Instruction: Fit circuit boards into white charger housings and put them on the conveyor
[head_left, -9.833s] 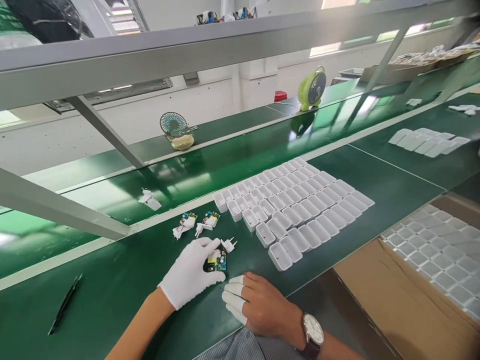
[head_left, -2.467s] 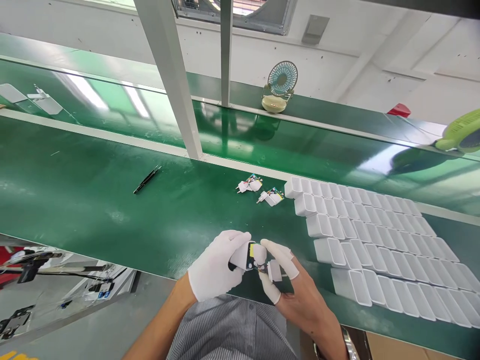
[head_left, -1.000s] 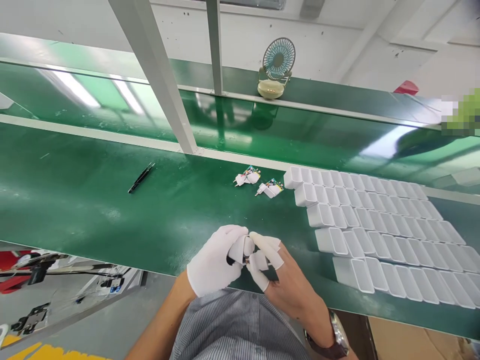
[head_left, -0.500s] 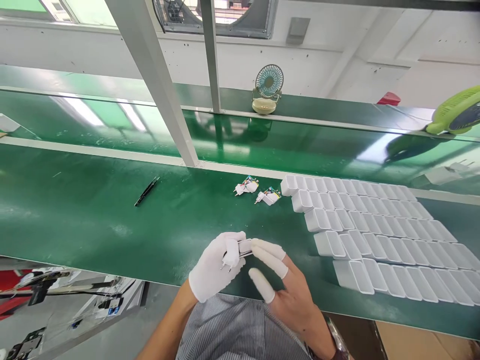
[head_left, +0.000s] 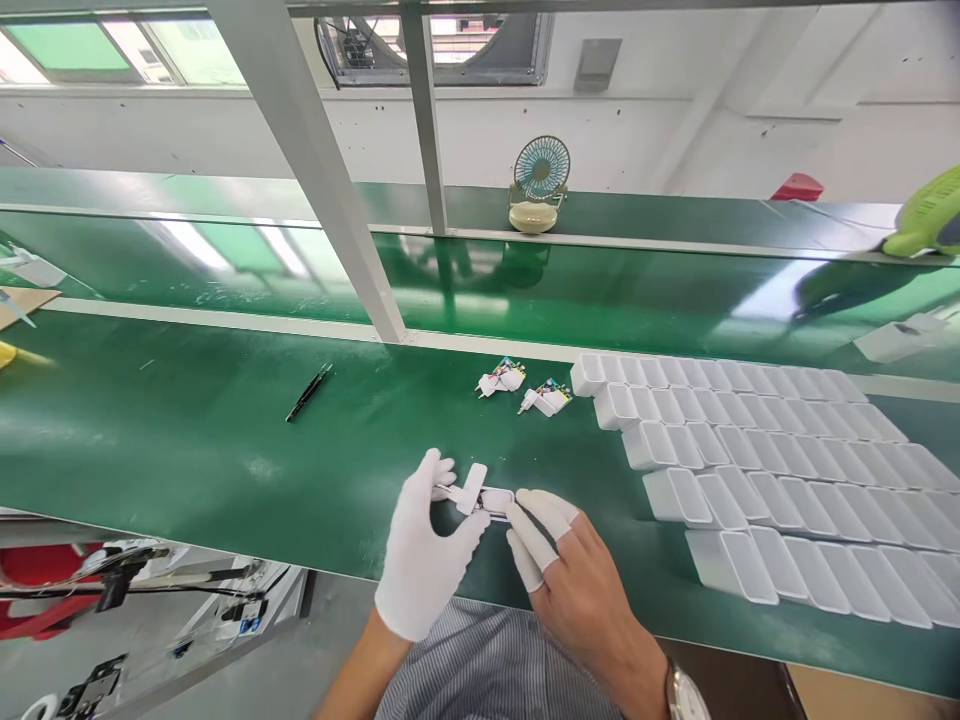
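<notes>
My left hand (head_left: 427, 555), in a white glove, and my right hand (head_left: 574, 590), with white finger cots, together hold a white charger assembly (head_left: 484, 495) just above the green belt (head_left: 187, 440). The left fingers pinch its plug end; the right fingertips press on its housing end. Beyond the hands lie two loose circuit boards with plugs (head_left: 501, 379) (head_left: 546, 398). To the right, rows of empty white housings (head_left: 750, 450) stand packed side by side, open ends facing me.
Black tweezers (head_left: 309, 391) lie on the belt at left. A small teal fan (head_left: 538, 183) stands on the far shelf and a green fan (head_left: 930, 212) at the right edge. A slanted metal post (head_left: 315, 170) rises behind the belt.
The hands brought the circuit board and a white housing together into one piece. They have now lowered it toward the belt, with the left fingers spreading out.
</notes>
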